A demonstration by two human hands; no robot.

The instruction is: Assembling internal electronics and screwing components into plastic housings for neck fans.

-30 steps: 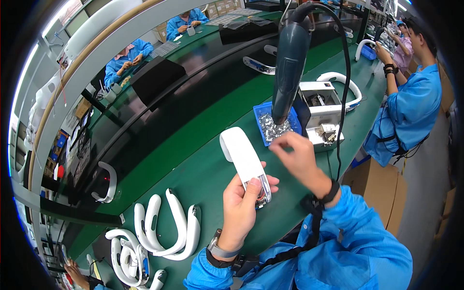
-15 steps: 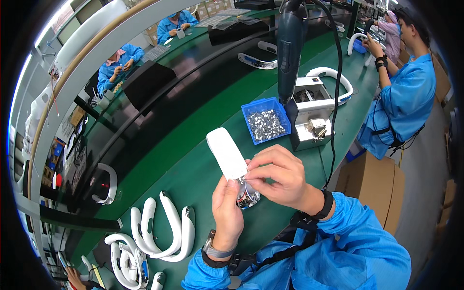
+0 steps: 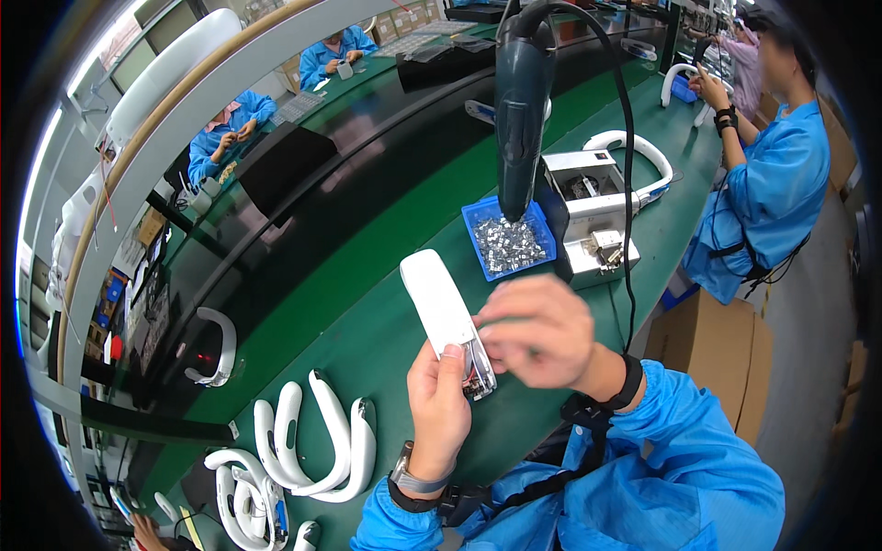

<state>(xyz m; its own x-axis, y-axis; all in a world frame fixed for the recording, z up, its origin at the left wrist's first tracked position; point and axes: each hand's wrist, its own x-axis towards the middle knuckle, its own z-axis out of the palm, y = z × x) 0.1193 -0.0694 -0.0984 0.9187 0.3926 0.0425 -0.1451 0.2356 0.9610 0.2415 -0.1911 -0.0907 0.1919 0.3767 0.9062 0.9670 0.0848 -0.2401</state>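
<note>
My left hand [image 3: 439,404] grips a white curved plastic part [image 3: 439,303] by its lower end, holding it tilted above the green table [image 3: 367,321]. Small metal bits show at that open lower end, under my thumb. My right hand [image 3: 540,332] is blurred and sits right against the same end, fingers pinched together at the metal bits; whether it holds a small piece I cannot tell. A dark electric screwdriver [image 3: 520,101] hangs on a cable above a blue tray [image 3: 542,234] of small metal parts.
Several white U-shaped neckband shells [image 3: 312,441] lie at the left front. A white fixture [image 3: 588,197] with another neckband stands behind the blue tray. A person in blue [image 3: 763,184] works at the right; a cardboard box [image 3: 707,354] stands by the table edge.
My right hand came from the blue tray down to the lower end of the white part. My left hand lowered the part slightly and keeps its grip.
</note>
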